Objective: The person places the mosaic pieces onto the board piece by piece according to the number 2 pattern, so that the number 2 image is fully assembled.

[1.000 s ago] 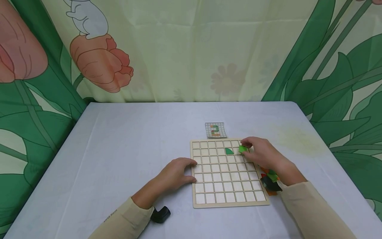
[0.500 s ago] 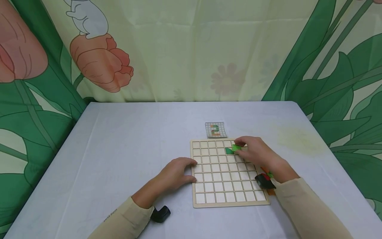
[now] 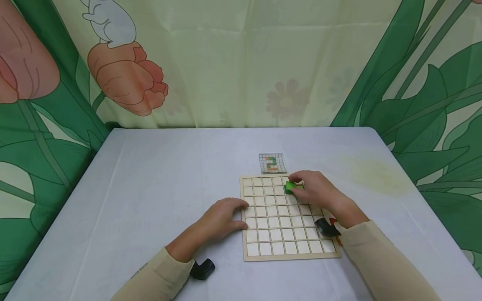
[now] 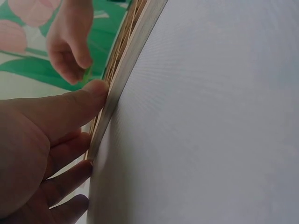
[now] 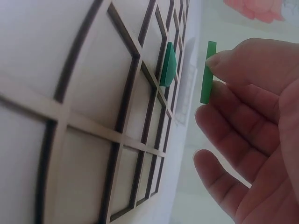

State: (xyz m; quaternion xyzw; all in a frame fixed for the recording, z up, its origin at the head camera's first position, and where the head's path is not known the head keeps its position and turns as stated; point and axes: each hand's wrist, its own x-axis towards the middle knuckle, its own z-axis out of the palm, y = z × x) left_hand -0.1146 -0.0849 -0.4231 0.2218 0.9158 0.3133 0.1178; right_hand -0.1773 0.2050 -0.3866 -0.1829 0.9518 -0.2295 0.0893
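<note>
A wooden grid board (image 3: pixel 264 224) with square cells lies on the table. My right hand (image 3: pixel 318 190) pinches a bright green square tile (image 3: pixel 290 185) between thumb and fingers above the board's upper part. In the right wrist view that green tile (image 5: pixel 209 72) is seen edge-on, apart from the board. A darker green tile (image 5: pixel 168 65) with a curved edge sits in a cell; in the head view the held tile mostly covers it. My left hand (image 3: pixel 222 219) rests its thumb and fingertips against the board's left edge, fingers spread and loosely bent.
Behind the board lies a small printed card (image 3: pixel 272 163) with a coloured figure on a grid. Loose coloured pieces (image 3: pixel 333 220) beside the board's right edge are mostly hidden by the right wrist camera (image 3: pixel 327 228). A printed curtain (image 3: pixel 241 62) hangs behind the table.
My right hand has carried the bright green tile leftward across the board's top rows, until it overlaps the darker green tile in the head view. The left hand has stayed at the board's edge.
</note>
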